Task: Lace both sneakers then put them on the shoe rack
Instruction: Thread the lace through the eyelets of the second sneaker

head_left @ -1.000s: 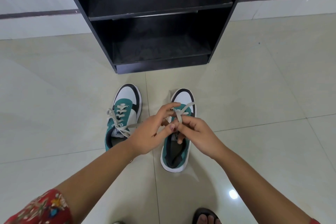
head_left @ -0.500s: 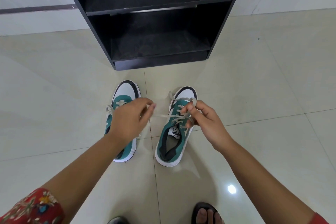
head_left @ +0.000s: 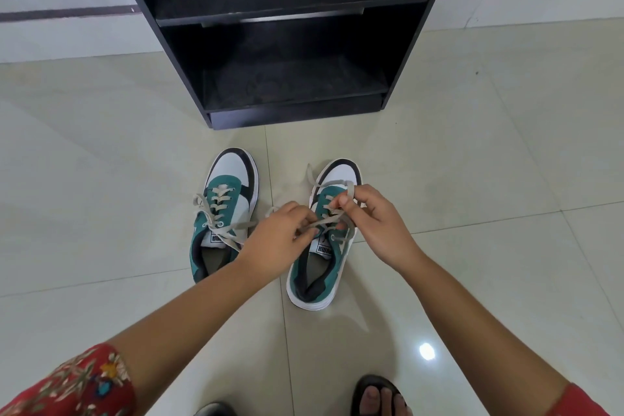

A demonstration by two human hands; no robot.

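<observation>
Teal and white sneakers sit side by side on the tiled floor [head_left: 472,179], toes toward the black rack [head_left: 287,44] just beyond them. Over the right sneaker [head_left: 319,267], the left hand [head_left: 273,243] has its grip pinched on a lace [head_left: 326,221] strand near the tongue, while the right hand [head_left: 378,230] pinches a raised loop of the same lace over the toe end. Beside it, the left sneaker [head_left: 224,206] lies with its laces loose.
</observation>
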